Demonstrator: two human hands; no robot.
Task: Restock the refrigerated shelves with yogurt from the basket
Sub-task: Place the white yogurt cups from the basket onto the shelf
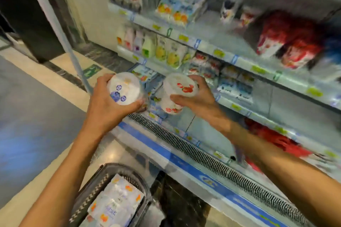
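Observation:
My left hand (105, 103) grips a white yogurt cup with blueberry pictures on its lid (124, 88), held in front of the fridge's lower shelves. My right hand (195, 96) grips a white yogurt cup with strawberry pictures (180, 86), tilted, a little to the right of the other cup. Both cups hang in the air above the fridge's front grille (203, 155). The dark basket (88, 197) stands on the floor below my left arm, with yogurt multipacks with orange fruit prints (116, 202) in it. The view is blurred by motion.
The open refrigerated shelves (227, 57) run from centre to right, packed with yogurt bottles, pouches and multipacks. Red packs (287, 42) fill the right side. Price tags line the shelf edges. A dark cabinet (27, 18) stands at the far left on the tiled floor.

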